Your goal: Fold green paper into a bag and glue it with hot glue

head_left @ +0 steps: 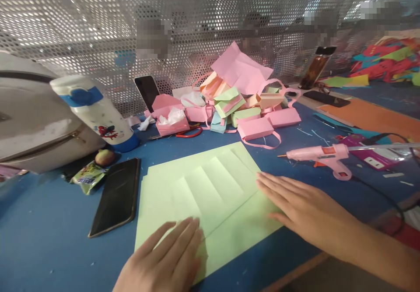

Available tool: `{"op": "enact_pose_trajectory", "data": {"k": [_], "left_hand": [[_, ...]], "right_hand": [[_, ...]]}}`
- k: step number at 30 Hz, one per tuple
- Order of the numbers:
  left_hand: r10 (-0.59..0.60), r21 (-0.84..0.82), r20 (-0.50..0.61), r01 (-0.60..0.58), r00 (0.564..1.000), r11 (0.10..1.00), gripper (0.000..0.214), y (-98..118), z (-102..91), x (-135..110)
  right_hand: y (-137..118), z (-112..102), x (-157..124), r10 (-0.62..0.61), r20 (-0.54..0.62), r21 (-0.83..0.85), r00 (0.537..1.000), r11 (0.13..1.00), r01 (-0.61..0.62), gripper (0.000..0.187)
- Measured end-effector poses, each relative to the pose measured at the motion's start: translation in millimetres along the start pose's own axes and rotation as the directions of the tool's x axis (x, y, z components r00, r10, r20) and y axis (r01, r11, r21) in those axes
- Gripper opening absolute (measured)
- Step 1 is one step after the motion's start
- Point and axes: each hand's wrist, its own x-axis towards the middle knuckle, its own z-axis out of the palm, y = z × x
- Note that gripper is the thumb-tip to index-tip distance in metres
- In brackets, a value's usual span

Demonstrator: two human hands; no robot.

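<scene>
Several light green paper sheets (pixel 243 235) lie stacked on the blue table. On top of them is a smaller green paper piece (pixel 210 182) with parallel fold creases across it. My left hand (pixel 164 257) rests at the near left end of the creased piece, fingers stretched out and laid on the paper. At the right end of that piece, my right hand (pixel 288 200) has its fingers extended, the tips touching the paper near its edge. Neither hand grips anything. The palms' undersides are hidden.
A pink glue gun (pixel 318 154) lies right, beside a purple power strip (pixel 377 154). Behind are folded paper boxes (pixel 256 128) and red-handled scissors (pixel 190 132). A phone (pixel 118 195), a bottle (pixel 95 112) and a bag (pixel 33 121) stand left. Perforated metal (pixel 108 29) rises behind.
</scene>
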Motion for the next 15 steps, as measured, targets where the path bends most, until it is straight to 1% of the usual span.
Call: {"op": "enact_pose_trajectory", "data": {"k": [1,3,4,6,8,10,13,15], "left_hand": [[-0.030,-0.001,-0.015,0.030,0.999,1.000,0.031,-2.0,1.9,6.0],[-0.032,0.011,-0.071,0.033,0.997,0.999,0.030,-4.4,5.5,16.4],[-0.022,0.017,-0.092,0.023,0.996,1.000,0.031,-5.2,6.6,20.3],[0.001,0.012,-0.089,0.000,0.996,1.000,0.035,-6.9,7.2,25.4],[0.017,-0.013,-0.084,-0.018,0.996,1.000,0.035,-8.9,6.3,28.0],[0.028,-0.040,-0.111,-0.033,0.993,0.999,0.034,-11.5,5.7,29.0],[0.032,-0.137,-0.162,-0.055,0.986,0.989,0.029,-16.4,6.9,27.7],[-0.034,-0.289,-0.139,-0.007,0.990,0.957,0.025,-20.5,8.1,24.9]], "right_hand": [[0.4,-0.9,3.4,-0.004,-0.015,-0.022,1.000,1.000,0.003,0.048],[-0.2,-5.1,11.8,-0.024,-0.029,-0.025,0.999,0.999,0.024,0.046],[-1.9,-8.1,16.5,-0.044,-0.033,-0.001,0.998,0.999,0.044,0.045],[-8.1,-13.9,26.2,-0.121,-0.020,0.096,0.993,0.988,0.122,0.041],[-16.4,-17.4,36.0,-0.257,0.010,0.222,0.966,0.943,0.248,0.040],[-23.5,-17.2,46.2,-0.373,0.023,0.302,0.928,0.887,0.349,0.042],[-27.9,-11.4,62.2,-0.463,0.006,0.329,0.886,0.838,0.436,0.042],[-27.5,-6.0,72.3,-0.498,-0.031,0.334,0.867,0.812,0.479,0.038]]}}
